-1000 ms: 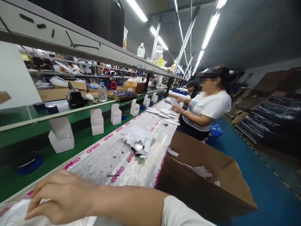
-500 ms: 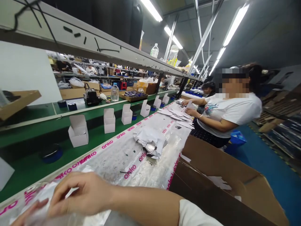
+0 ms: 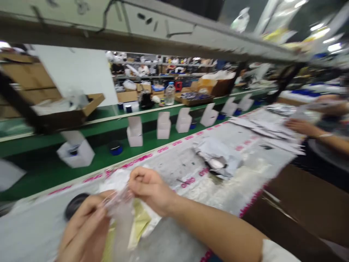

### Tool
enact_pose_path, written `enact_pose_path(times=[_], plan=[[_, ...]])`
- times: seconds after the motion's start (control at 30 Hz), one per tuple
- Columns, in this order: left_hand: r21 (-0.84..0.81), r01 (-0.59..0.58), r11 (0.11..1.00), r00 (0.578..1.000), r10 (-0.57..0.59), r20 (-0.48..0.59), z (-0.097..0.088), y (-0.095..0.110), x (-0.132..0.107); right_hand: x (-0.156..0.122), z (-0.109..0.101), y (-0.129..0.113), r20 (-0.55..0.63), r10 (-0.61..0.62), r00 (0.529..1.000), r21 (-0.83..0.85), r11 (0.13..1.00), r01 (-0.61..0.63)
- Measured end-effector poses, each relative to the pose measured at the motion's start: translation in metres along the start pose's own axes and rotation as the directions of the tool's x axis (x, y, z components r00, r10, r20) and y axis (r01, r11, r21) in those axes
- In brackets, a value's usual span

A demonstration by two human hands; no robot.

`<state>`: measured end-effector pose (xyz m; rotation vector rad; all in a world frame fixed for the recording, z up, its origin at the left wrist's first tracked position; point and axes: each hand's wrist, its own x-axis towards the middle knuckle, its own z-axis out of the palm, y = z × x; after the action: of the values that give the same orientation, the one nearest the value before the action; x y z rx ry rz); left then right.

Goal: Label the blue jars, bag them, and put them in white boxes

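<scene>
The picture is smeared by motion. My right hand (image 3: 148, 189) is closed in a pinch on the top edge of a thin clear plastic bag (image 3: 122, 218) held over the worktable. My left hand (image 3: 84, 227) is at the lower left, its fingers closed on the same bag from the other side. Something yellowish shows through or beside the bag. A round black object (image 3: 75, 204) lies on the table just left of my hands.
A plastic sheet with pink print covers the table (image 3: 174, 171); a crumpled bag (image 3: 218, 160) lies on it. Several white open boxes (image 3: 163, 125) and blue lids stand on the green belt (image 3: 109, 160). A cardboard box (image 3: 300, 203) sits at right. A co-worker's hand (image 3: 300, 127) is at far right.
The view has swung left and down. My right hand has lifted off the table and my left hand has come fully into view; both now hold the clear bag up.
</scene>
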<state>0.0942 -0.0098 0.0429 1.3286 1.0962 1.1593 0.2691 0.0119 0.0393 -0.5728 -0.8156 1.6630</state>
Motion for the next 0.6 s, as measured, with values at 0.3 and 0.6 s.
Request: enact_pose_path(times=[0.3,0.6], plan=[[-0.195,0.385,0.902,0.903,-0.325,0.281,-0.014,0.037,-0.029,-0.007,-0.004,-0.031,0.28,0.563,0.778,-0.6,0.735,-0.316],[-0.107,0.26,0.96,0.932,-0.278,-0.232,-0.063,-0.001,-0.042,0.035,0.032,0.013,0.14,0.325,0.935,-0.832,0.55,-0.066]])
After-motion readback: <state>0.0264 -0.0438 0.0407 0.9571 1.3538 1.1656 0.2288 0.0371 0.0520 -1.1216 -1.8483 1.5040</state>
